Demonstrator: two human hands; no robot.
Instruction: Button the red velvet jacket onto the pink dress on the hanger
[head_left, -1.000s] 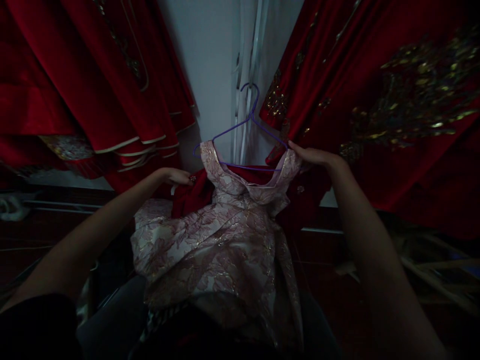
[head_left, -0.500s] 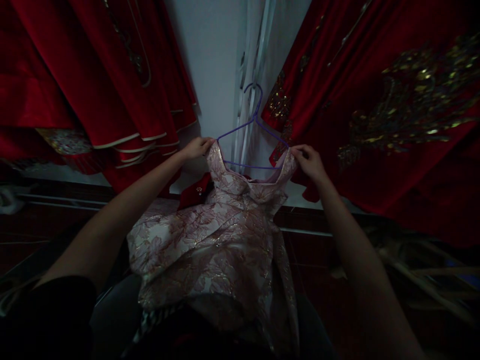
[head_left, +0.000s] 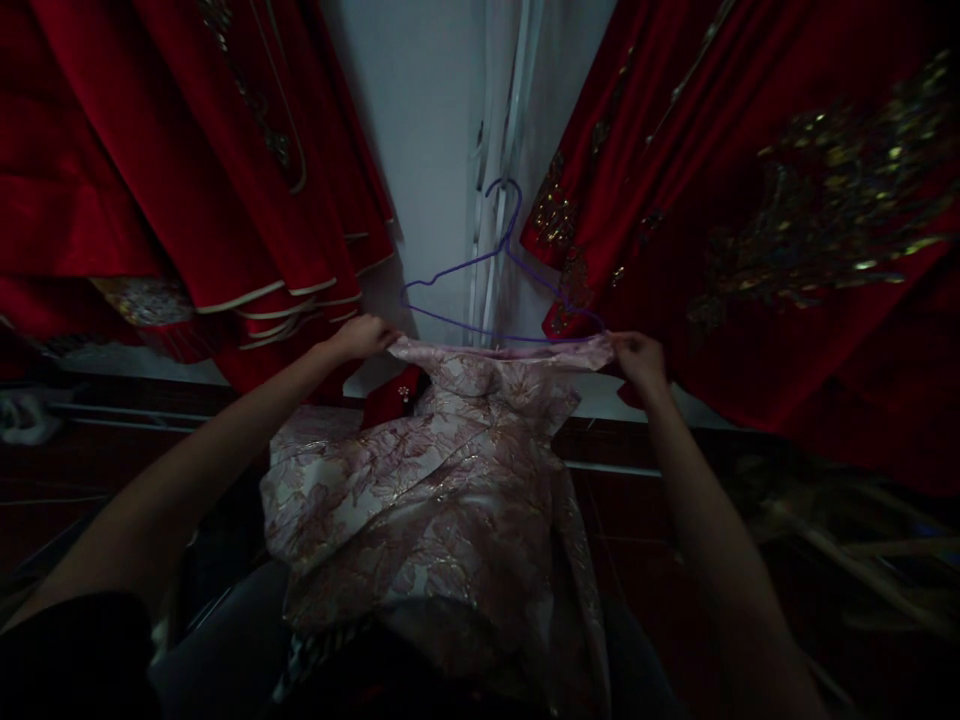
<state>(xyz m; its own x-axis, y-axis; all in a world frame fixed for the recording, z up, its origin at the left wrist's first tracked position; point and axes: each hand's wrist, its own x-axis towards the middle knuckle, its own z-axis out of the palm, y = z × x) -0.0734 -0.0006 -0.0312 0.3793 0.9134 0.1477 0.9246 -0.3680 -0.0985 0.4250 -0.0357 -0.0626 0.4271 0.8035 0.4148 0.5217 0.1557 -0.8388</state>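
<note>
Between hanging red garments (head_left: 210,170), a person's left hand (head_left: 365,338) and right hand (head_left: 641,360) pinch opposite ends of the straightened upper edge of a pink brocade dress (head_left: 465,470) draped over the lap; a purple hanger (head_left: 504,243) sits just beyond that edge, a strip of pale wall (head_left: 420,130) open behind.

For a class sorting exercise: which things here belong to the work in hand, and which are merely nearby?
In use:
pink patterned dress, held by left hand and right hand
purple hanger

Merely nearby:
red garments at left
sequinned red cloth at right
</note>
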